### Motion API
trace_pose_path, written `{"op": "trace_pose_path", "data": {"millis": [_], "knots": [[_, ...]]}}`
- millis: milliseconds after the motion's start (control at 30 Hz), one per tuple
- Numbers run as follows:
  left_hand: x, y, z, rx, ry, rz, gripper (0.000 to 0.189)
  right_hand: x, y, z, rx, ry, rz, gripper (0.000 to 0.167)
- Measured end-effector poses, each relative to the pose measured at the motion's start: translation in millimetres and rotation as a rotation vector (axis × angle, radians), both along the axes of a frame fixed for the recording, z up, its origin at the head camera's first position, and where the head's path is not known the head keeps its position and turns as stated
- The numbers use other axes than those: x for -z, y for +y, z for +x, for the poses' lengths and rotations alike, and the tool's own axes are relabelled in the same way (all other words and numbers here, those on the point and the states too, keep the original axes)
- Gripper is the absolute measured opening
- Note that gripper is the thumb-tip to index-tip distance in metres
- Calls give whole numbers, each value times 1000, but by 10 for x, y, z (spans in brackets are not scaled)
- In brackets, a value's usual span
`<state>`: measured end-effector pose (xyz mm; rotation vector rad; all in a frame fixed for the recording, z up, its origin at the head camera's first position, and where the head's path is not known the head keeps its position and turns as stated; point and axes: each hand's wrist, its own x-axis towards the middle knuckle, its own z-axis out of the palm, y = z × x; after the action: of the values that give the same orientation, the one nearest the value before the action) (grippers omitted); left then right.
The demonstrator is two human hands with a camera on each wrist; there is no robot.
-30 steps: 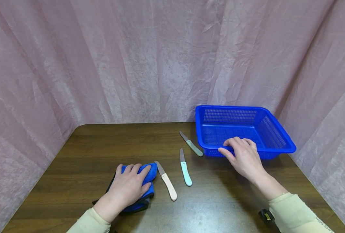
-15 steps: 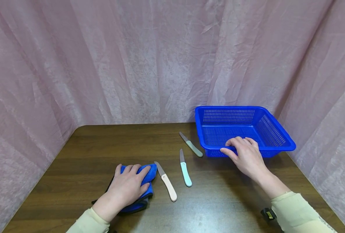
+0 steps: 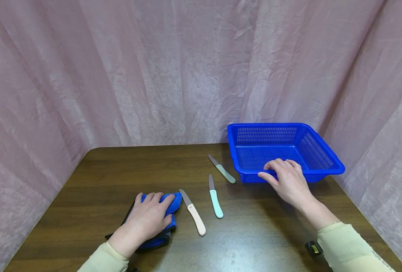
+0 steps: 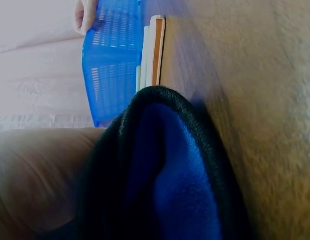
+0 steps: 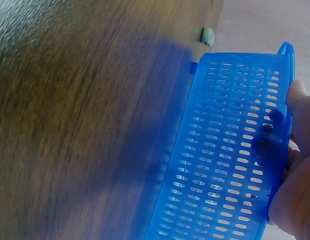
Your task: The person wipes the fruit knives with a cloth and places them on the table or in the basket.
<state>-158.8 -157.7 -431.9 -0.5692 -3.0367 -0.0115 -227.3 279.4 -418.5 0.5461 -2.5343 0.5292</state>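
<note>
Fingers spread, my left hand (image 3: pixel 150 217) rests on a folded blue cloth (image 3: pixel 173 203) with black edging, at the front left of the table. The cloth's fold (image 4: pixel 187 185) fills much of the left wrist view. My right hand (image 3: pixel 287 183) grips the near rim of a blue plastic basket (image 3: pixel 236 151), thumb outside and fingers over the inside. Between the hands lie a knife with a cream handle (image 3: pixel 196 220), a knife with a mint handle (image 3: pixel 216 204) and a knife with a grey-green handle (image 3: pixel 225 174), blades pointing away from me.
The brown wooden table (image 3: pixel 119 170) ends at a pink curtain (image 3: pixel 173 75) behind and at the sides. A small black object (image 3: pixel 313 248) shows by the right sleeve. In the right wrist view, the basket's slotted side (image 5: pixel 220 150) stands close beside the tabletop.
The right hand and the basket's near side have shifted slightly right and away from me. The left hand stays on the cloth, and the knives lie as before.
</note>
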Motion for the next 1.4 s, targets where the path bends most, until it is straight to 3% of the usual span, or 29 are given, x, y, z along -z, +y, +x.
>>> {"op": "trace_pose_path", "data": {"millis": [467, 867, 1233, 1400], "knots": [[-32, 60, -33, -10, -67, -29, 52, -19, -2, 23, 0, -19, 6, 21], [28, 89, -22, 9, 48, 8, 46, -24, -27, 59, -6, 12, 56, 26], [14, 52, -29, 58, 115, -10, 39, -40, -120, 128, -30, 174, 58, 46], [16, 32, -42, 83, 136, -5, 38, -53, -177, 148, -47, 200, 44, 50]]}}
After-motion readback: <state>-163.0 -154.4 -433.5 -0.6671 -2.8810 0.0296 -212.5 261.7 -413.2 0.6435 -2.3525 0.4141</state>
